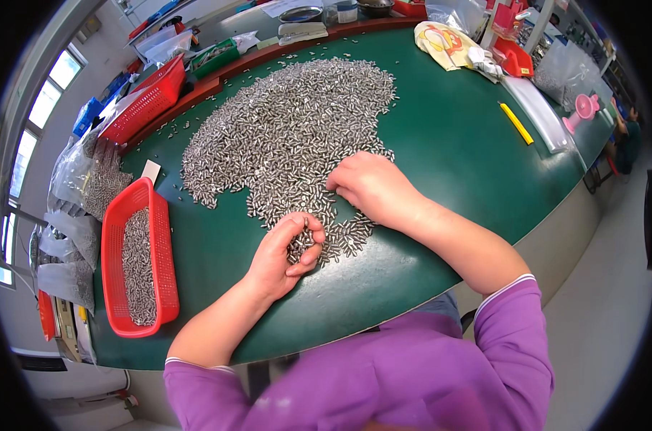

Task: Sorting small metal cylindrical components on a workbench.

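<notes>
A green table (441, 144) carries a broad heap of small metal pins (283, 129). A red basket (164, 251) sits left. The left hand (283, 251) cups pins, half-closed; the right hand (372, 187) rests flat, fingers spread on the heap's edge.

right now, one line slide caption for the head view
Left hand cups small metal pins while right hand sorts the pile on green table.

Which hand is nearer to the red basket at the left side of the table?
The left hand. It is cupped around a handful of small metal pins, a short way to the right of the red basket. The right hand rests on the pile of pins, farther right.
</notes>
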Motion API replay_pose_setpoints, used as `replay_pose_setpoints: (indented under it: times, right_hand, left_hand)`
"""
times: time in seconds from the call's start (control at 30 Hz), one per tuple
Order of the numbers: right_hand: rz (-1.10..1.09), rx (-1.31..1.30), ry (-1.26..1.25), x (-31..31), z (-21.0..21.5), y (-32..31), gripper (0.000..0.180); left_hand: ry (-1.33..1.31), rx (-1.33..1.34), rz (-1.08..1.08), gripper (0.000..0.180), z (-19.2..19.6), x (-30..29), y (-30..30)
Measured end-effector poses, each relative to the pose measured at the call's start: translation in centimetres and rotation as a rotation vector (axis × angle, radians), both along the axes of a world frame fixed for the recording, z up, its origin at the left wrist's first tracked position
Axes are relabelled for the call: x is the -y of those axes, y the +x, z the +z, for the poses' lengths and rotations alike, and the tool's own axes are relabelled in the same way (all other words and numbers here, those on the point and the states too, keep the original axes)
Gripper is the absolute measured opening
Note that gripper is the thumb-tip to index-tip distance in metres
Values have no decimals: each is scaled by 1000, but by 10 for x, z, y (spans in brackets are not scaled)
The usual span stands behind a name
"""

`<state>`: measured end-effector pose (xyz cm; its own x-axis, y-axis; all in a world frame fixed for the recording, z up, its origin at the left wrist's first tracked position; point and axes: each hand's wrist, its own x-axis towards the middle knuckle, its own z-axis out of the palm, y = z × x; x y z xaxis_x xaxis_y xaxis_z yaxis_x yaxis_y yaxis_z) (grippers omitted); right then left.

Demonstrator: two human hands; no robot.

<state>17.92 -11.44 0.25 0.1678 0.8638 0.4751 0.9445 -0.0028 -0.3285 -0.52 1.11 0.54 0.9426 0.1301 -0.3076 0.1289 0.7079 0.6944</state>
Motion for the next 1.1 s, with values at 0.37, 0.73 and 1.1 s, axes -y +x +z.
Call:
replay_pose_setpoints:
  times: [0.37, 0.73, 1.1]
  right_hand:
    - [1, -52, 7, -2, 0, -4, 12]
    - [25, -20, -28, -1, 2, -5, 10]
    - [320, -104, 134, 0, 27, -22, 14]
  left_hand:
    - [-31, 57, -31, 13, -2, -1, 1]
    - [24, 34, -41, 13, -2, 0, 1]
    - [24, 22, -7, 10, -2, 3, 0]
